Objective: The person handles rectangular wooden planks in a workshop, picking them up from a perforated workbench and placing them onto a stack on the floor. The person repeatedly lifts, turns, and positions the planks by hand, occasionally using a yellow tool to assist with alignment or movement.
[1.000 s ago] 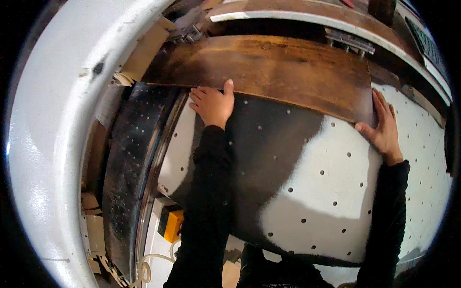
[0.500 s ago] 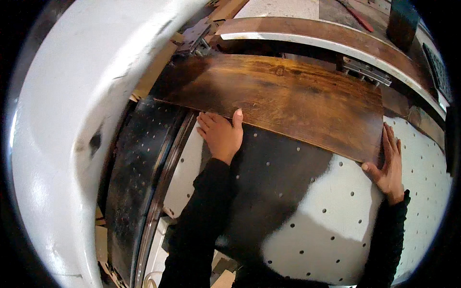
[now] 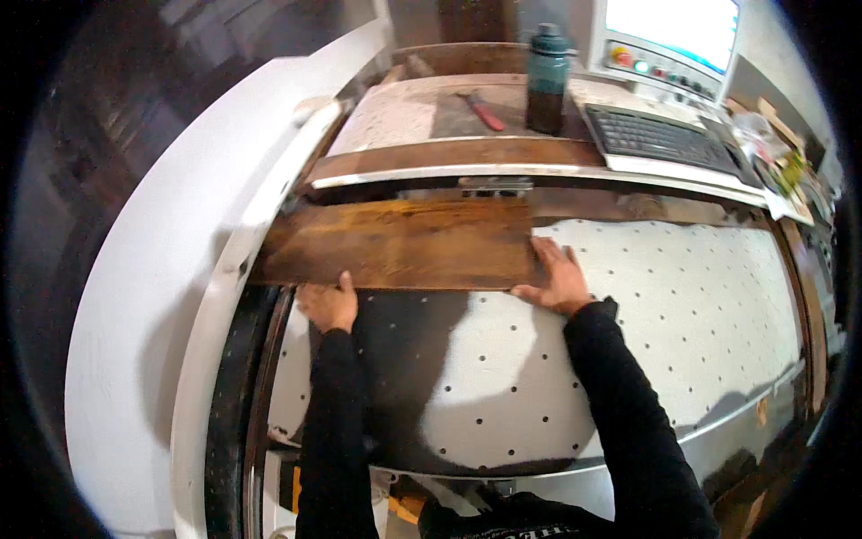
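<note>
A dark brown wood-grain board (image 3: 404, 241) lies flat on a white perforated table (image 3: 664, 305), along its far side. My left hand (image 3: 329, 305) rests at the board's near edge toward the left, thumb raised against it and fingers stretched out. Against the right end of the board, at its near corner, lies my right hand (image 3: 558, 278), fingers extended along the end and thumb by the near edge. Neither hand wraps round the board. The board's left end reaches the white machine housing, and a metal clamp piece (image 3: 496, 185) sits behind its far edge.
Left of the table curves a large white machine cover (image 3: 171, 242). Beyond the far rail are a red-handled tool (image 3: 485, 111), a teal bottle (image 3: 547, 81), a black keyboard (image 3: 669, 139) and a lit monitor (image 3: 673, 31) with buttons. A plastic bag (image 3: 752, 135) lies at the right.
The view has tilted up and turned right, bringing the monitor and keyboard into sight. Both hands stay at the same board edges, and the board shows no clear shift on the table.
</note>
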A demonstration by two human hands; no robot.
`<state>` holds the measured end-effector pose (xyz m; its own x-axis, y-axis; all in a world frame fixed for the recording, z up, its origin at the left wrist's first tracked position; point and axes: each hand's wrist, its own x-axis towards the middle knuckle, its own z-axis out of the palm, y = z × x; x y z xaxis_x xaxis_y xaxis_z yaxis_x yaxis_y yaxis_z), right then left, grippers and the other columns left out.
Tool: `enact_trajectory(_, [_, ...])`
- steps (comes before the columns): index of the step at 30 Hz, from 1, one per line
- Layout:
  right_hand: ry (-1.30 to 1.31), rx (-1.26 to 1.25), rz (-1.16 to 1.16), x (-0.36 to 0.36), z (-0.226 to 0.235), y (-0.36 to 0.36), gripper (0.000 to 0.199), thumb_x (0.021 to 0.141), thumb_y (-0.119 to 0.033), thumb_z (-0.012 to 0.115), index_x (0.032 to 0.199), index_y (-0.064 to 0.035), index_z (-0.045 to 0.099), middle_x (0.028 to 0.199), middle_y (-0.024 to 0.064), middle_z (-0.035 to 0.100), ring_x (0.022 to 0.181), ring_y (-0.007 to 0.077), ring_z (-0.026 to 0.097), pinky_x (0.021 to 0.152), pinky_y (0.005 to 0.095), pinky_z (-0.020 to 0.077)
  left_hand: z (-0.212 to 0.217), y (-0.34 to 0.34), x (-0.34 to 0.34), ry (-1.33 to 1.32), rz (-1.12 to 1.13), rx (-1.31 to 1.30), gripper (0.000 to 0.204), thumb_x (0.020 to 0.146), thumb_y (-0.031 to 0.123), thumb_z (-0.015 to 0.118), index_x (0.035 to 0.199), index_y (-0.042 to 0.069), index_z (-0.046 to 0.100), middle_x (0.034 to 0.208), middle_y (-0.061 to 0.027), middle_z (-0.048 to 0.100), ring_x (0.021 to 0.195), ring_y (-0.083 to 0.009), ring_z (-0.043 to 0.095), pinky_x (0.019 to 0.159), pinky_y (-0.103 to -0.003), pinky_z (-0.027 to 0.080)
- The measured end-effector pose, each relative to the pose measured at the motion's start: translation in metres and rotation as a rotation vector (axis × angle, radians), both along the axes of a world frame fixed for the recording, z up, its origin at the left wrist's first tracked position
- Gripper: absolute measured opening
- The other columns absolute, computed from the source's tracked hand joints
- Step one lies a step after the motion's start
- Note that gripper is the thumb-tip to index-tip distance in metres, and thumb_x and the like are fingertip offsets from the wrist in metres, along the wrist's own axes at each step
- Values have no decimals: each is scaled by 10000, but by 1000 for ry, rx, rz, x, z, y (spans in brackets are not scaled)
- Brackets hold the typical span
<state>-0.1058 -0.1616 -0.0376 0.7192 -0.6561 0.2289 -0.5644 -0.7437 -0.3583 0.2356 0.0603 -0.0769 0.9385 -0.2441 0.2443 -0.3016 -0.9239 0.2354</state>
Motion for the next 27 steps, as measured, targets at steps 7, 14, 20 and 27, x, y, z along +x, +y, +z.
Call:
enact_trajectory(7, [0, -8, -8, -5, -13, -6, 1044, 620, -675, 659, 1357, -6, 345, 1385, 189, 379, 1336, 318, 278, 1103, 498, 155, 7, -2, -13, 158, -15, -8, 908, 873, 590, 361, 1335, -176, 206, 1428, -326, 173, 1351, -438, 125, 1098, -508, 74])
enact_trajectory(14, [-27, -35, -8, -4, -20, -7, 1056, 587, -684, 684, 1350, -26, 368, 1368, 185, 406, 1331, 306, 298, 1105, 503, 148, 3, -1, -13, 107, -35, -19, 874, 892, 583, 312, 1348, -157, 216, 1438, -315, 153, 1366, -419, 80, 1100, -515, 60])
enact_trajectory(20, [-13, -45, -3, 2, -18, -4, 1123, 562, -771, 621, 1362, -28, 358, 1370, 154, 418, 1331, 282, 304, 1106, 488, 161, -3, 1, -6, 108, 44, 10, 917, 884, 615, 289, 1357, -160, 162, 1439, -324, 129, 1360, -423, 107, 1099, -506, 83])
enact_trajectory(27, [-23, -31, -41, -2, -13, -7, 1062, 577, -679, 671, 1357, -26, 369, 1365, 160, 424, 1324, 285, 319, 1099, 491, 179, -10, 1, 4, 30, -16, 19, 992, 840, 689, 306, 1333, -169, 230, 1419, -336, 184, 1350, -418, 156, 1091, -506, 118])
